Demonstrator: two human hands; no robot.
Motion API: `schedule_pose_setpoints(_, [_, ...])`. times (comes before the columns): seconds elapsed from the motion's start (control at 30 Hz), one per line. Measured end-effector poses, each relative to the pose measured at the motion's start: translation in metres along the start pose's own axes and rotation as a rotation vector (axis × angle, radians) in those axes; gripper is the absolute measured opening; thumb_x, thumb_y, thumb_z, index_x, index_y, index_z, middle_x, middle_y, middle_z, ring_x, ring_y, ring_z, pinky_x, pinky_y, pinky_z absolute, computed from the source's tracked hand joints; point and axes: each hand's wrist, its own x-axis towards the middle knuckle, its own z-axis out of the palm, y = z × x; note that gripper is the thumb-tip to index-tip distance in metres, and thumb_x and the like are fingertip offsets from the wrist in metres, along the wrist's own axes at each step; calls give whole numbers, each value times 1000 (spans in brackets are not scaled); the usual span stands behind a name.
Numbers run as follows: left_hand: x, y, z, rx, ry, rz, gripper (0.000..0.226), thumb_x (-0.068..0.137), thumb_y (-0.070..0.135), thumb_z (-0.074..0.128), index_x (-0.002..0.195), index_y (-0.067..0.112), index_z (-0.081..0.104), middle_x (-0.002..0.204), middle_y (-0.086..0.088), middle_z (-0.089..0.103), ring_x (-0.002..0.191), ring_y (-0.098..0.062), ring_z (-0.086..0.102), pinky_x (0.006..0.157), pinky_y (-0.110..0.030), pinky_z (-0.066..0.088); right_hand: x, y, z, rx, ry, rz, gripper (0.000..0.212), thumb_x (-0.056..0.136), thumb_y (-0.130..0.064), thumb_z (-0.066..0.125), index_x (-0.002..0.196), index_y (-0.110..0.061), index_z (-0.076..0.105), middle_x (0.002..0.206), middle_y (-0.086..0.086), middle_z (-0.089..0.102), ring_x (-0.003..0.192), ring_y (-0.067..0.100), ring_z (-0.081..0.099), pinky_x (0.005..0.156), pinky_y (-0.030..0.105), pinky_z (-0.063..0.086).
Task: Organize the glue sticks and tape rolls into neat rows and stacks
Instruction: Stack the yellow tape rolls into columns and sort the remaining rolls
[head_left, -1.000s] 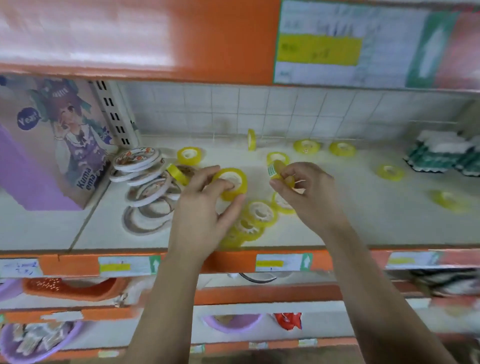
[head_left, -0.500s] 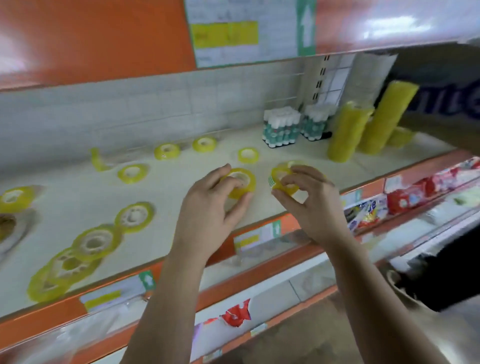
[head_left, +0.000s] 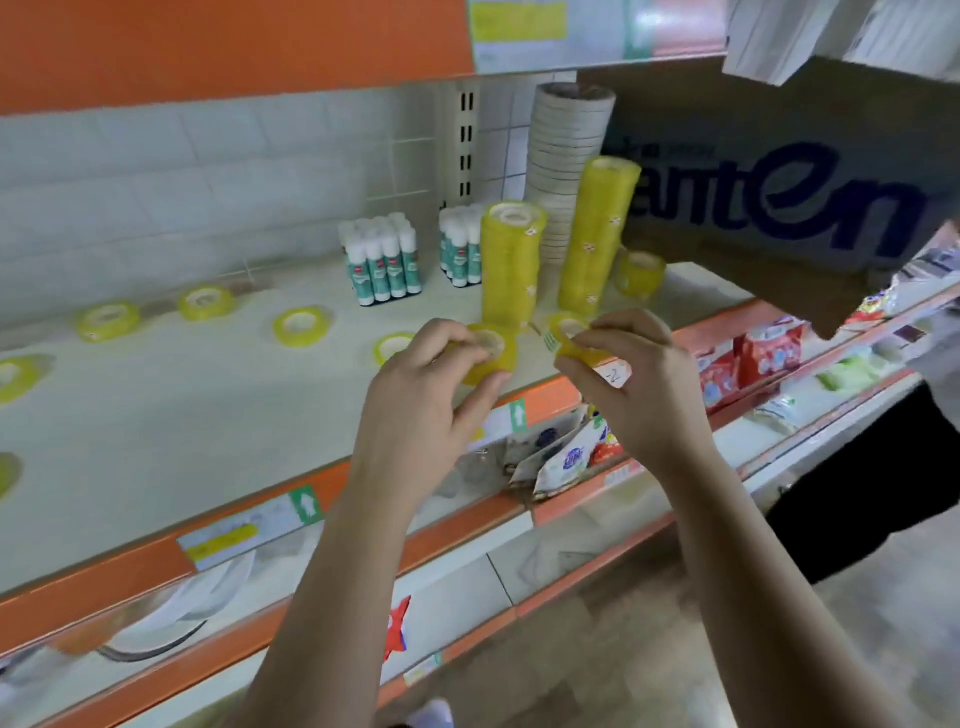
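My left hand (head_left: 426, 395) grips a yellow tape roll (head_left: 493, 353) above the shelf's front edge. Beside it, my right hand (head_left: 639, 379) pinches a second yellow tape roll (head_left: 571, 338). Just behind my hands rise two tall stacks of yellow tape: a shorter stack (head_left: 511, 270) and a taller stack (head_left: 597, 234), with a short stack (head_left: 641, 273) to their right. Two packs of glue sticks (head_left: 382, 260) stand upright against the back wall. Several loose yellow rolls (head_left: 301, 325) lie flat across the white shelf (head_left: 156, 415).
A tall stack of white tape rolls (head_left: 566, 161) stands behind the yellow stacks. A cardboard box (head_left: 779, 197) juts in at upper right. Orange shelf edges (head_left: 104, 577) with price labels run below, above packaged goods (head_left: 748, 358). A person in dark clothing (head_left: 883, 483) stands at right.
The view has swung right along the shelf, bringing the tape stacks and glue sticks close. Both hands have carried their yellow rolls rightward, up to the front of the stacks.
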Motion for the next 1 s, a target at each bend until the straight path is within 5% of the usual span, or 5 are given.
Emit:
schedule_pose_setpoints(0.27, [39,5,55,-46,-75,29,35,93,41,56,99,11,73,100,1,62,76,-21,65,62,-38,53,26,56,-8,13,3,9,27,84,-33,73,99,-10,76,103,1,65,81,10,62,72,20,53])
schedule_pose_setpoints(0.47, [54,14,84,-48,-67,48,31,91,40,59,99,14,74,99,3,63,84,-16,65,65,-32,53,38,85,-14,-9,32,-1,20,88,-27,71,103,-15,75,103,0,65,83,1,56,74,11,47])
schedule_pose_setpoints(0.63, [65,30,110,6,-3,51,23,90,34,63,95,13,73,97,2,65,83,-15,65,65,-26,49,50,121,-22,12,46,-12,19,85,-22,72,100,-11,76,102,0,66,85,5,59,74,20,51])
schedule_pose_setpoints(0.8, [81,57,144,120,11,23,26,89,36,61,93,14,74,97,1,66,80,-16,66,63,-24,48,70,169,-34,23,16,-66,20,83,-22,72,96,-9,75,103,5,66,92,11,61,81,12,43])
schedule_pose_setpoints(1.0, [89,86,188,254,39,-94,20,85,33,67,89,15,74,94,2,65,74,-16,64,55,-25,49,96,217,-40,101,-90,-79,20,83,-19,76,99,-8,74,109,3,61,95,-3,49,87,3,34])
